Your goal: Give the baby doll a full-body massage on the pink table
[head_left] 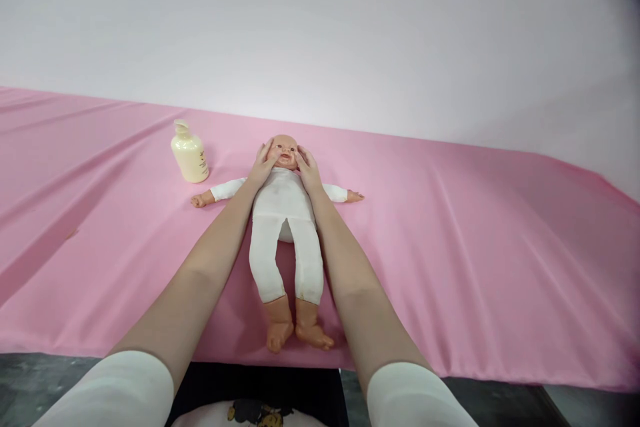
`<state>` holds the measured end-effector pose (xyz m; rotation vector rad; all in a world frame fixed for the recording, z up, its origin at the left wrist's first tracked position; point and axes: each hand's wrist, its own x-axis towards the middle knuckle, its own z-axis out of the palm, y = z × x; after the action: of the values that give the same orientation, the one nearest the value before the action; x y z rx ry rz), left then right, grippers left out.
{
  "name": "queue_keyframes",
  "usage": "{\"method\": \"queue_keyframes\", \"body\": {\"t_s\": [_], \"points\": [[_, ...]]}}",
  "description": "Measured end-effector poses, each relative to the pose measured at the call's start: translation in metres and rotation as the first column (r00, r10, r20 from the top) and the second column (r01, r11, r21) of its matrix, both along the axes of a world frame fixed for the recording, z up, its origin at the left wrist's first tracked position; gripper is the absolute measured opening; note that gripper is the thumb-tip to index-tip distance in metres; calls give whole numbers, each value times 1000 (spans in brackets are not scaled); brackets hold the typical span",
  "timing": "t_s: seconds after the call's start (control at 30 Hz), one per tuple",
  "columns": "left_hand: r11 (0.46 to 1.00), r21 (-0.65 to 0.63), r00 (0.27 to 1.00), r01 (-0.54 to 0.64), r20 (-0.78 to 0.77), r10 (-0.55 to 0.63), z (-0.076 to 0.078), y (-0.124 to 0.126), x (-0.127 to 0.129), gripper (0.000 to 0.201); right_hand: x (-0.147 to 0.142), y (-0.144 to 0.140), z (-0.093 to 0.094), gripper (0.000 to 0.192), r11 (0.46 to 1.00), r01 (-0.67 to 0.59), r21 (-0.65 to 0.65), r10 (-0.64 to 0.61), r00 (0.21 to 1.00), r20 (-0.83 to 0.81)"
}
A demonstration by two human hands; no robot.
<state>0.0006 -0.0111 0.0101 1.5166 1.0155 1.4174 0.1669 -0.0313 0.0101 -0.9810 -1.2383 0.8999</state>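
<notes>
A baby doll lies on its back, head away from me and bare feet towards me. It has a white cloth body, and its arms are spread to both sides. My left hand cups the left side of the doll's head, its thumb on the cheek near the mouth. On the other side my right hand is cupped round the head in the same way, thumb against the cheek. The fingers of both hands curve along the sides of the head, partly hidden.
A cream-coloured pump bottle stands upright to the left of the doll, beyond its outstretched hand. Pink cloth with folds covers the table, whose near edge runs just below the doll's feet. A white wall or panel rises behind.
</notes>
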Motion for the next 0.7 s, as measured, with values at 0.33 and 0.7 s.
{"method": "queue_keyframes", "body": {"t_s": [0.33, 0.7], "points": [[1000, 16, 999, 20, -33, -19, 7, -5, 1, 54, -1, -8, 6, 101, 998, -66, -16, 67, 982, 174], [992, -113, 997, -61, -45, 57, 3, 2, 7, 74, -2, -4, 5, 111, 987, 32, -155, 6, 970, 242]]}}
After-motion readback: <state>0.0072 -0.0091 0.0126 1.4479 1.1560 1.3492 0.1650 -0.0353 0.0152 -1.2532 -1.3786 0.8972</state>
